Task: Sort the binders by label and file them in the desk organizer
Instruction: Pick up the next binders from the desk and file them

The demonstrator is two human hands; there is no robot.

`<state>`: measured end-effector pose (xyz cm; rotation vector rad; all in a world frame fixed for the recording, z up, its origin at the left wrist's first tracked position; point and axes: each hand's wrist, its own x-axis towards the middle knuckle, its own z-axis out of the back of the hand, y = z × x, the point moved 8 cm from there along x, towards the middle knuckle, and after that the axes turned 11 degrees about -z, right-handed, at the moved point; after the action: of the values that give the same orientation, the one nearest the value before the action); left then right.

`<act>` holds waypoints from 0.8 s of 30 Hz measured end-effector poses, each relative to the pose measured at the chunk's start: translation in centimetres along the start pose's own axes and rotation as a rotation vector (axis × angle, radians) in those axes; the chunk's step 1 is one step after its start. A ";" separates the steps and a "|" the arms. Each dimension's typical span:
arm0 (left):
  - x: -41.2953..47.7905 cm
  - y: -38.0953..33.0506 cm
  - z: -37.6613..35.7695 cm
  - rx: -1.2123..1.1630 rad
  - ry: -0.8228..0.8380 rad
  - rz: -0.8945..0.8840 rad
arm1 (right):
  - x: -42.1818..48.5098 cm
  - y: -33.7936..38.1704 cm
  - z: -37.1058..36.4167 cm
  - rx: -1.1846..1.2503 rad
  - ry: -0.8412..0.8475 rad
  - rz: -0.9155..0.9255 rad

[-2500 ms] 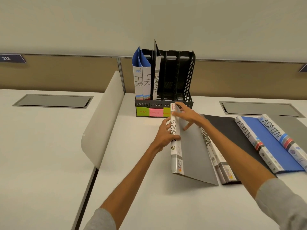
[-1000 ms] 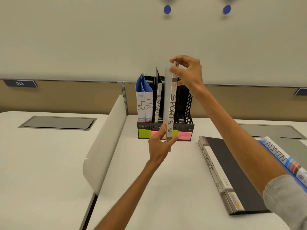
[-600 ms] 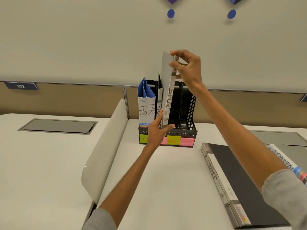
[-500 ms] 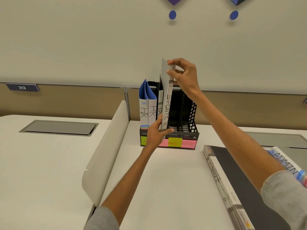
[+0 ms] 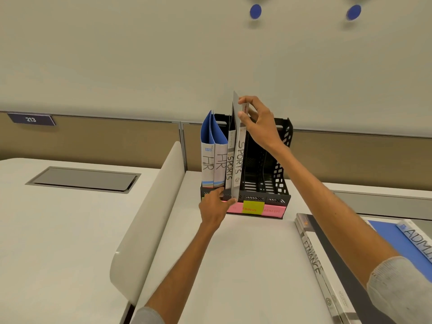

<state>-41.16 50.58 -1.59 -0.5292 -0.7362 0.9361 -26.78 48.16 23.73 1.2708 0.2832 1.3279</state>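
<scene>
Filing is under way: the grey plastic SPORTS binder (image 5: 238, 160) stands upright at the near lip of the black mesh desk organizer (image 5: 281, 183). The right hand (image 5: 259, 123) pinches its top and the left hand (image 5: 216, 206) grips its bottom corner. Next it probably needs lifting over the lip and sliding to the far end.

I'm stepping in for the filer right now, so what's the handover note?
Right hand pinches the top of the held SPORTS binder, upright. Left hand touches its lower end; whether it pinches is unclear.
Done: two HR binders and the filed SPORTS binder stand in the organizer.
Left: seat the held one beside the filed one, then file the FINANCE binders and ADMIN binders lying on the desk.
</scene>
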 end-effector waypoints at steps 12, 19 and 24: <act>2.2 0.7 -2.1 0.149 0.028 0.008 | 1.3 -2.1 -0.4 -0.003 -0.037 0.054; 3.2 0.8 -1.9 0.228 -0.005 0.040 | 1.8 -2.2 -0.8 -0.023 -0.054 0.066; 3.8 1.0 -2.0 0.200 -0.063 0.085 | 2.0 -2.2 -1.0 -0.073 -0.088 0.098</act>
<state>-38.76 54.16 -2.32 -0.3584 -0.6718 1.0966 -25.67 50.84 22.55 1.2912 0.1110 1.3485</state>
